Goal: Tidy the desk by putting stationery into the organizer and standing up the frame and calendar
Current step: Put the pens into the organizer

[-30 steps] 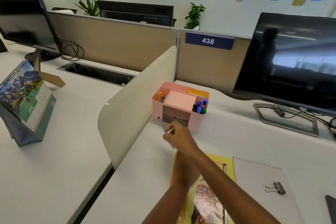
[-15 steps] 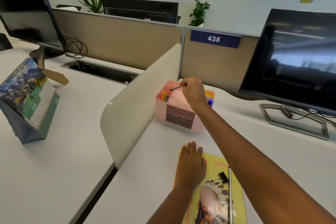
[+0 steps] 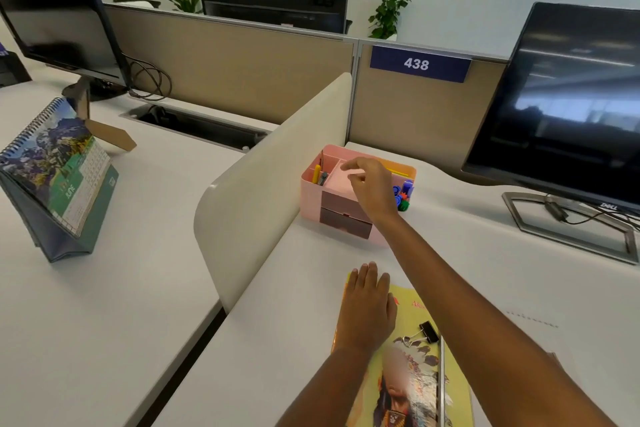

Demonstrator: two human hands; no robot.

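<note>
The pink organizer (image 3: 311,198) stands by the cream divider, with several pens and markers in its compartments. A thin pen (image 3: 321,159) stands in its left compartment beside a yellow marker (image 3: 316,174). My right hand (image 3: 372,185) hovers over the organizer's middle, fingers loosely curled and holding nothing. My left hand (image 3: 369,305) lies flat on a yellow book (image 3: 420,388). A black binder clip (image 3: 425,332) and a thin metal ruler or pen (image 3: 441,388) lie on that book. The spiral calendar (image 3: 59,180) stands upright on the left desk.
A black monitor (image 3: 561,107) on a metal stand fills the right side. The cream divider (image 3: 270,177) separates the two desks. Another monitor (image 3: 52,10), cables and a brown cardboard stand piece (image 3: 110,137) sit at the back left.
My right hand carried the thin pen from the desk up to the organizer and let it go into the left compartment. My left hand stayed flat on the book.
</note>
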